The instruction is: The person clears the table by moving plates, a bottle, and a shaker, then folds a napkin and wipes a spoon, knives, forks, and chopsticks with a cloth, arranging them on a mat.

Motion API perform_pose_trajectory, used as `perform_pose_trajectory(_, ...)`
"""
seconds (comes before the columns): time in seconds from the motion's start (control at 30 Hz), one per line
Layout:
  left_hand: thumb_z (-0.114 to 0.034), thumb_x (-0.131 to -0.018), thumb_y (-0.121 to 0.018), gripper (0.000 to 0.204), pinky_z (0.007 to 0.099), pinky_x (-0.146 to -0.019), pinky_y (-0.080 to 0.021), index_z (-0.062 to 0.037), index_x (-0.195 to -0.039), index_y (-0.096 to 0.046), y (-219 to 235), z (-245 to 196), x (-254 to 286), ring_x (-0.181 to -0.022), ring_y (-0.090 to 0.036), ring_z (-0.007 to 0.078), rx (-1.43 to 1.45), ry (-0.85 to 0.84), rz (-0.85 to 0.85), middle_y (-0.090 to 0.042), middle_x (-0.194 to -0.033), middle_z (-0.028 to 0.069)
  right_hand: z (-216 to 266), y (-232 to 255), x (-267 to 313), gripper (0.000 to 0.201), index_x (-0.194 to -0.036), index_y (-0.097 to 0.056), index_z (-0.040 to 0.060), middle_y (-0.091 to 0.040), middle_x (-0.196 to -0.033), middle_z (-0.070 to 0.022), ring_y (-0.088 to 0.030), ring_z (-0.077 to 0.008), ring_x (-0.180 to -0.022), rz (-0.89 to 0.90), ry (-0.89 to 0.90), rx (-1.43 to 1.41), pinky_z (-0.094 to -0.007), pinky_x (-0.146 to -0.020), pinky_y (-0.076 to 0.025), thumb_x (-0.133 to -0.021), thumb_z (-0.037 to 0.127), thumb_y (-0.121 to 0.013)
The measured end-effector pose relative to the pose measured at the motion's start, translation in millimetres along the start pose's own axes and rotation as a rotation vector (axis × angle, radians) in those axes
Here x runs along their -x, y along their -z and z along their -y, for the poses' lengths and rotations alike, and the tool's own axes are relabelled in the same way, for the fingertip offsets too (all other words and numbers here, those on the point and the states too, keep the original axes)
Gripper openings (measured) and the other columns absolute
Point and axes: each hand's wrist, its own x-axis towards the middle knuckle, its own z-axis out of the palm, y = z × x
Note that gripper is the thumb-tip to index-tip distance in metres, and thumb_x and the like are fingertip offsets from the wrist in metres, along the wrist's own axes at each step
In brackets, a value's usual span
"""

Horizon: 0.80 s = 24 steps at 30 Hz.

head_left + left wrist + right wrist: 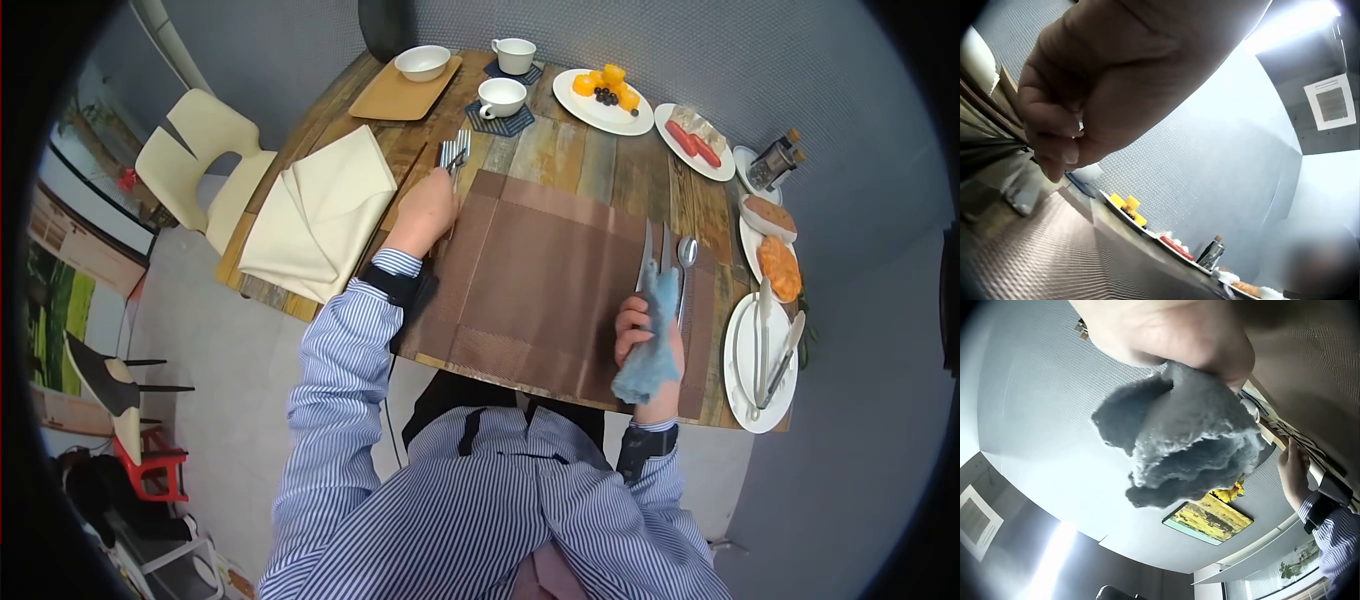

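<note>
At the left side of the brown placemat, my left hand pinches a fork, its tines pointing away from me. The left wrist view shows curled fingers low over the table, the metal below them blurred. My right hand grips a crumpled blue cloth over the placemat's right side. In the right wrist view the cloth hangs in folds from that hand. Two knives and a spoon lie just beyond the right hand, partly covered by the cloth.
A folded cream napkin lies left of the left hand. Behind stand a tray with a bowl and two white cups. Food plates line the far right, with tongs on an oval plate nearer me.
</note>
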Motion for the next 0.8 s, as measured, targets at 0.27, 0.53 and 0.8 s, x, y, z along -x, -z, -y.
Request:
perform_pose_trajectory(0.27, -0.018, -0.08, -0.058, 0.024, 0.0433, -0.072, -0.051, 0.0009, -0.092, -0.065, -10, -6, -19, -0.087, -0.065, 0.0374, -0.233, -0.055, 0.058, -0.066, -0.09, 0.0216, -1, 17, -11, 0.034, -0.108, -0.056, 0.0018, -0.06, -0.102, -0.0107, -0.058, -0.0259, -0.095, -0.062, 0.176, 0.603, -0.0383, -0.087, -0.048, -0.097, 0.032, -0.044)
perform_pose_trajectory(0.53, -0.022, -0.083, -0.058, 0.024, 0.037, -0.066, -0.052, 0.0016, -0.083, -0.06, 0, -23, -16, -0.076, -0.066, 0.0271, 0.102, -0.187, 0.267, -0.066, -0.082, 0.0174, 1, 32, -5, 0.034, -0.118, -0.052, 0.0036, -0.06, -0.103, -0.0078, -0.061, -0.0228, -0.092, 0.089, 0.272, 0.663, -0.0355, -0.087, -0.049, -0.098, 0.03, -0.044)
perform_pose_trajectory(0.8, -0.019, -0.099, -0.041, 0.013, 0.022, -0.05, -0.045, -0.007, -0.095, -0.042, 17, -70, 80, -0.056, -0.057, 0.012, 1.128, -0.247, 0.753, -0.057, -0.066, 0.0058, 7, 31, -19, 0.037, -0.126, -0.049, 0.005, -0.057, -0.12, -0.0086, -0.056, -0.0235, -0.108, -0.043, 0.329, 0.694, -0.0379, -0.096, -0.044, -0.1, 0.03, -0.04)
